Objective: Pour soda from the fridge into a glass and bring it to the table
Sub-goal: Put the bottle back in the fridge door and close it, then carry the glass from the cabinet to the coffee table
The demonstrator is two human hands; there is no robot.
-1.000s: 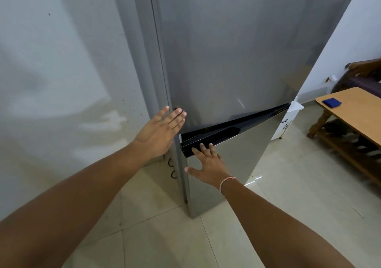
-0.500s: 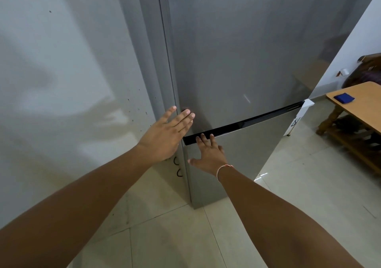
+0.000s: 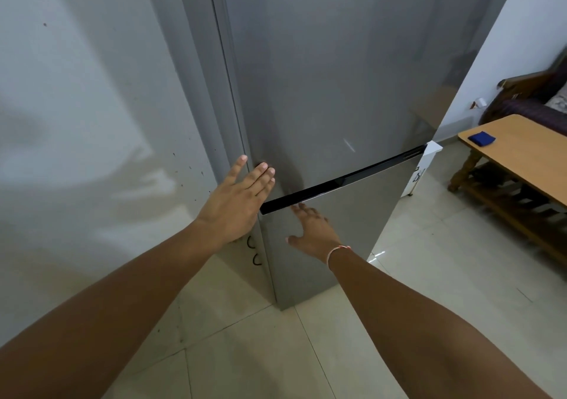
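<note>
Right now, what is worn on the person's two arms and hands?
Both forearms are bare, with no sleeves in view. The right hand has a thin thread bracelet, pale with a pink-red part, at the wrist. The left hand wears nothing visible: no ring, no watch.

Both arms are reaching forward and slightly down from the bottom corners of the view. The left hand (image 3: 237,202) is lying flat with the fingers (image 3: 260,174) stretched and close together, thumb pointing up. The right hand (image 3: 313,233) is spreading open, palm forward, thumb pointing left. The right wrist is wearing a thin band (image 3: 336,249).
</note>
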